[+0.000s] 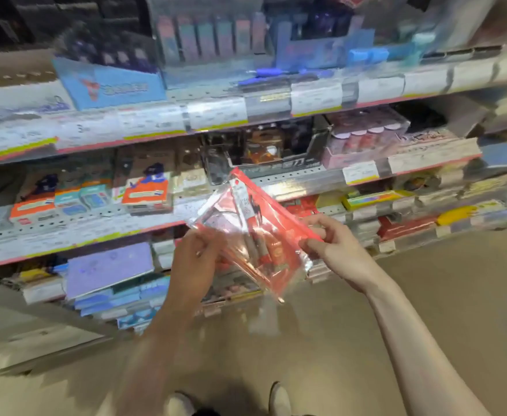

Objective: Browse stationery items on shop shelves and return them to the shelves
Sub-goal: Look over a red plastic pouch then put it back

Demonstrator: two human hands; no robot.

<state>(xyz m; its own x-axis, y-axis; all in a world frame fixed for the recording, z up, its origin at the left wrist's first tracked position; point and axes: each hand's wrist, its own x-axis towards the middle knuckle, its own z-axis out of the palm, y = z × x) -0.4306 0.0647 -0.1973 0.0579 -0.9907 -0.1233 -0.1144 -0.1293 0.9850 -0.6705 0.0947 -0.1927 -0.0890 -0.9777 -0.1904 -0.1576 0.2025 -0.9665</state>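
A red, see-through plastic stationery pouch [252, 232] with pens and small items inside hangs tilted in front of the shelves. My left hand [195, 259] grips its lower left edge. My right hand [333, 241] pinches its right edge between thumb and fingers. The pouch is held in the air, just in front of the lower shelves [96, 232] and apart from them. The frame is blurred, so the pouch's contents are hard to make out.
Several shelf tiers with price tags hold boxed stationery: a blue display box [111, 85] up left, orange packs [145, 193], a purple notebook [108, 268], pink boxes [366, 139]. Beige floor [426, 295] lies to the right. Two shoes [228, 400] show at the bottom.
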